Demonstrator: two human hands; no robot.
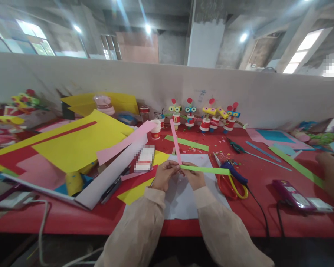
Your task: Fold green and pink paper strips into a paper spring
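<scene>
Both my hands meet above a white sheet of paper [180, 204] in the middle of the table. My left hand [165, 174] pinches the joined ends of a pink paper strip [175, 142] and a green paper strip [208, 170]. The pink strip points away from me and the green one runs to the right, so they form a corner. My right hand [194, 178] is closed at the same corner, under the green strip. The fingers partly hide how the ends overlap. Right of my hands lie scissors [233, 187] with red and yellow handles and a blue-handled tool [233, 172].
Several paper-cup figures [190, 115] stand along the back wall. Yellow paper sheets [72, 148] and a white roll [114, 170] cover the left side. A purple power strip [291, 194] lies at right, near another person's hand [332, 174]. Another green strip [186, 142] lies behind my hands.
</scene>
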